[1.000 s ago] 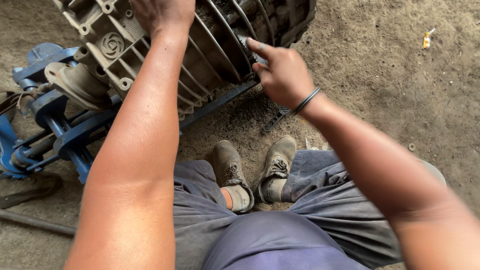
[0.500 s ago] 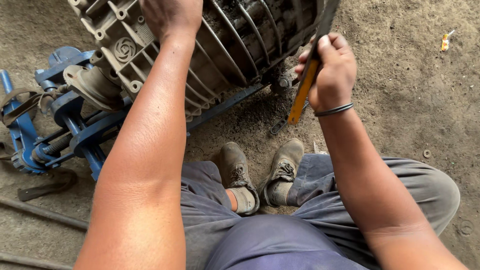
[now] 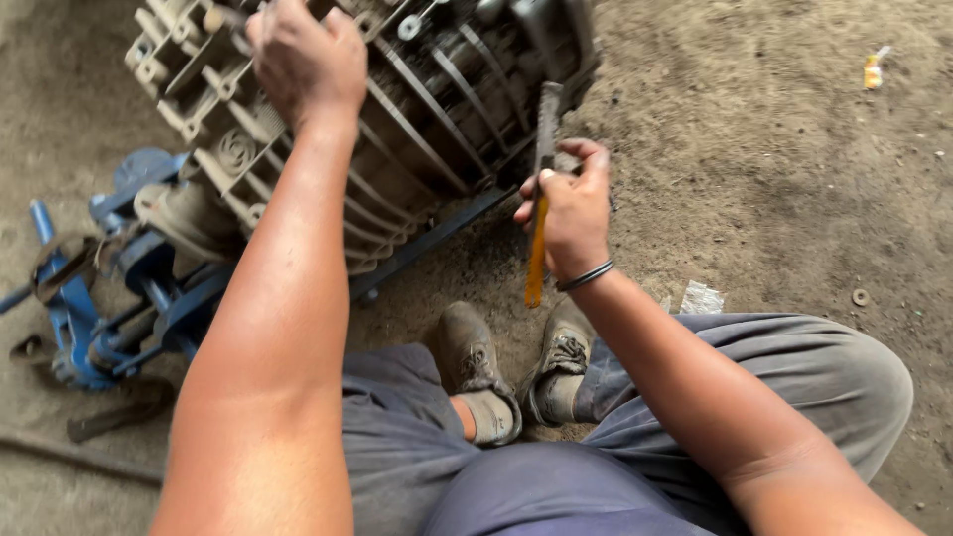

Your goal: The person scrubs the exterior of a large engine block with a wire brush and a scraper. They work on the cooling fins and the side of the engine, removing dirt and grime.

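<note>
A big ribbed grey metal gearbox housing (image 3: 427,129) lies on a blue metal stand (image 3: 129,298) on the dirt floor. My left hand (image 3: 303,55) rests on top of the housing, fingers curled over its upper edge. My right hand (image 3: 571,213) is closed around a tool with a yellow handle (image 3: 536,253); its dark metal shaft (image 3: 548,124) points up alongside the housing's right end. A dark band circles my right wrist.
I am squatting; my two worn shoes (image 3: 516,372) sit on the dirt just below the housing. A dark metal bar (image 3: 79,462) lies at the lower left. A small washer (image 3: 861,297), a clear wrapper (image 3: 701,297) and a yellow scrap (image 3: 873,70) lie at the right.
My right hand picked up the yellow-handled tool from beside the housing and turned it upright. The view shifted, so the housing now sits lower in the frame. My left hand stayed on top.
</note>
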